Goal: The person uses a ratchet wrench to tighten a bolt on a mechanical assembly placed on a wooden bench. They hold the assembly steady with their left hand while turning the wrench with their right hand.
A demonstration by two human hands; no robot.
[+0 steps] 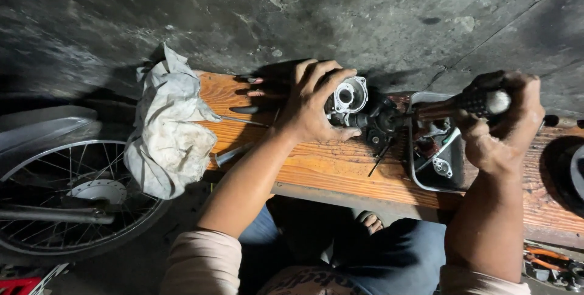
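Observation:
My left hand (313, 103) grips a small metal carburettor body (353, 103) with a round silver opening, held down on an orange wooden bench (316, 167). In my right hand (508, 118) is a screwdriver (468, 105) with a black ribbed handle; its shaft points left into the dark side of the carburettor. A thin dark rod (380, 160) lies on the bench just below the carburettor.
A dirty white rag (170, 131) hangs over the bench's left end, with tools (243, 118) beside it. A metal tray (435, 155) holds small parts under the screwdriver. A spoked motorcycle wheel (73, 197) stands at left. A stained concrete wall is behind.

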